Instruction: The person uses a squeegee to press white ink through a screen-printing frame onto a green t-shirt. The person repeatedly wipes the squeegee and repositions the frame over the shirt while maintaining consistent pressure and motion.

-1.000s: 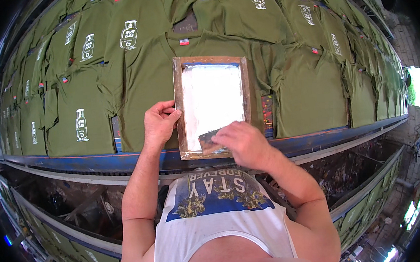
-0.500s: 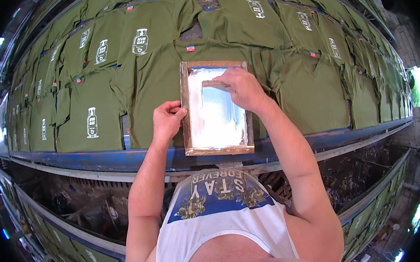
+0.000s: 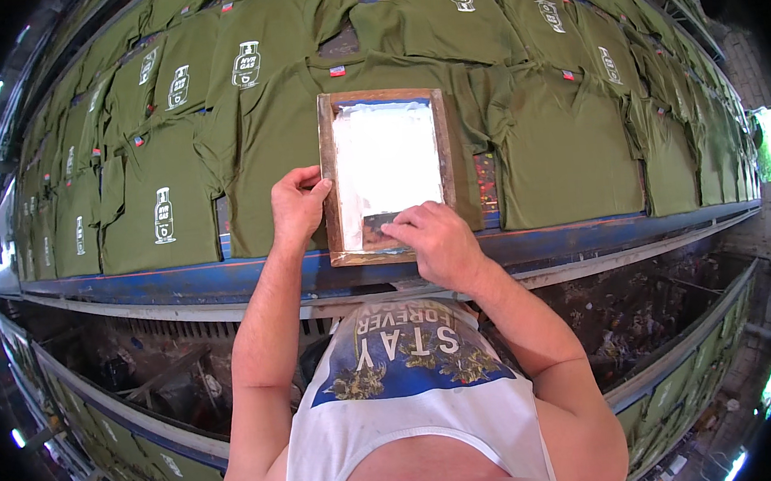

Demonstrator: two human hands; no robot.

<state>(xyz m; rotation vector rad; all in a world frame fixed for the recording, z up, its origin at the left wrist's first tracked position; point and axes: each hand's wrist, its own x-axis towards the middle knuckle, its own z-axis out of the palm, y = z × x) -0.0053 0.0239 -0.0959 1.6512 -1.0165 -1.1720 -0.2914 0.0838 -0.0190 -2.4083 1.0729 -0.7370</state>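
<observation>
A wooden-framed printing screen point(image 3: 326, 146) lies on a dark green T-shirt point(image 3: 259, 151) spread on the table. White ink coats the mesh inside the frame. My left hand point(image 3: 299, 209) grips the frame's left side, thumb and fingers closed on the wood. In my right hand point(image 3: 439, 244) is a squeegee point(image 3: 377, 230), its dark, ink-stained blade resting on the mesh near the frame's near end. The shirt's neck, with a small red and white label, shows beyond the far end of the frame. The cloth under the screen is hidden.
Rows of green T-shirts lie flat on the long table, several with a white gas-cylinder print point(image 3: 163, 216). A plain green shirt point(image 3: 568, 161) lies to the right. The table's blue edge point(image 3: 268, 283) runs in front of me. Lower racks holding more shirts stand behind me on both sides.
My right hand has drawn the squeegee from the far end of the screen to the near end. White now covers the mesh more evenly. My left hand stays on the frame.
</observation>
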